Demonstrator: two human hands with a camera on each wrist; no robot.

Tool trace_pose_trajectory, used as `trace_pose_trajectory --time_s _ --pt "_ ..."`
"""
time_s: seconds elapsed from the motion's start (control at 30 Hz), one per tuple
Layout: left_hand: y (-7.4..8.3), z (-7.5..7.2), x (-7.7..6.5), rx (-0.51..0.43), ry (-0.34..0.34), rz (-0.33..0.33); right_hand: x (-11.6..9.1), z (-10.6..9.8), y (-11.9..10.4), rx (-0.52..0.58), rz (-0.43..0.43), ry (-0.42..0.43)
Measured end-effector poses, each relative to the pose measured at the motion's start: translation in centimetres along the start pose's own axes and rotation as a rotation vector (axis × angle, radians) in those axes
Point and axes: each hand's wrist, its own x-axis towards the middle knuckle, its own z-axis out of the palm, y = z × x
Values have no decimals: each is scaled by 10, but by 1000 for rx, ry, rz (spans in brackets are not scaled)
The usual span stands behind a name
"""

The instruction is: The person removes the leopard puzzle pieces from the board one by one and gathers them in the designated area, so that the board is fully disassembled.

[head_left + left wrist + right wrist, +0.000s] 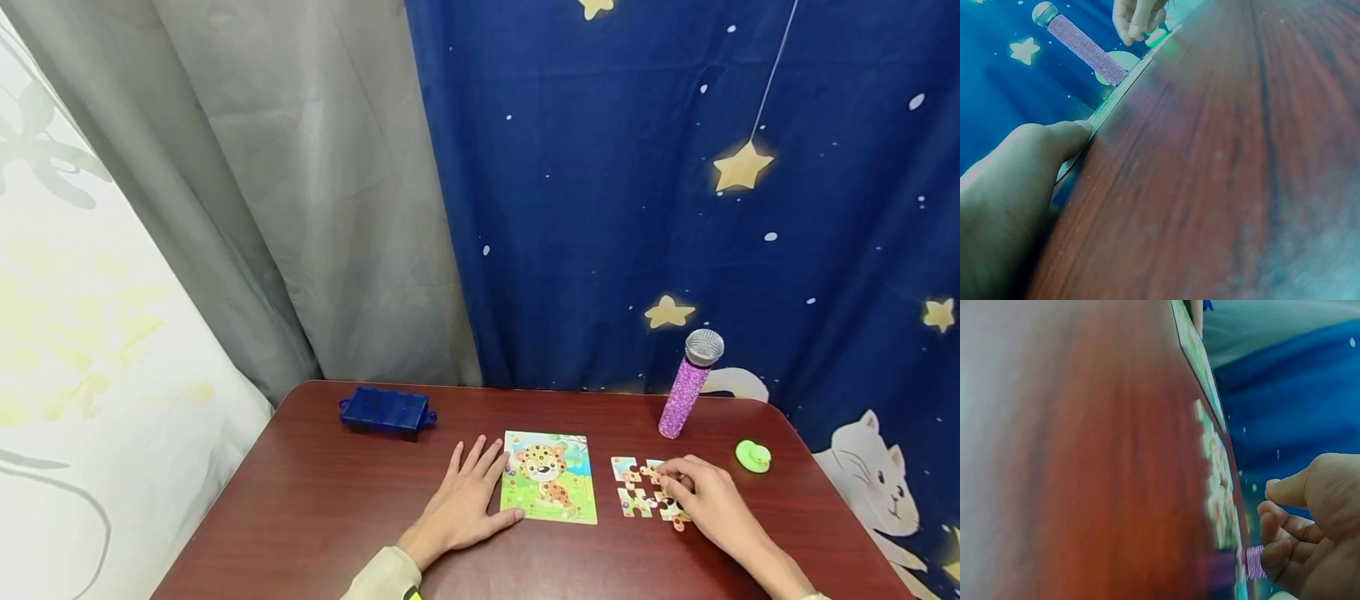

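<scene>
My left hand (468, 504) lies spread on the table, its thumb and fingertips at the left edge of a leopard picture puzzle board (551, 508). In the left wrist view the thumb (1069, 134) rests against the board's edge. To the right of the board lie several loose jigsaw pieces (635, 502), grouped close together. Over their right side hovers my right hand (708, 496), covering some of them. The right wrist view shows its thumb (1291, 489) and bent fingers a little apart, with no piece visible between them, above the pieces (1219, 481).
A purple glitter microphone (684, 398) stands behind the pieces. A small green toy (753, 456) lies to the right. At the back left sits a blue toy wagon (386, 411). Grey and blue star curtains (600, 208) hang behind the brown table (322, 508).
</scene>
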Motion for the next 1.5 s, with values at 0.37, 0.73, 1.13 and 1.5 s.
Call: trace_pose_trajectory --time_s 0.37,0.73,1.13,1.5 --pt "-1 -1 0 -3 -1 -3 29 32 -33 148 -62 -206" --pt "1 0 -1 -18 -26 -17 42 62 -51 140 -170 -322" --pt "2 -1 -1 4 -15 -5 51 67 -64 47 -222 -385" --pt "1 -2 0 7 -13 -8 54 70 -63 48 -213 -371"
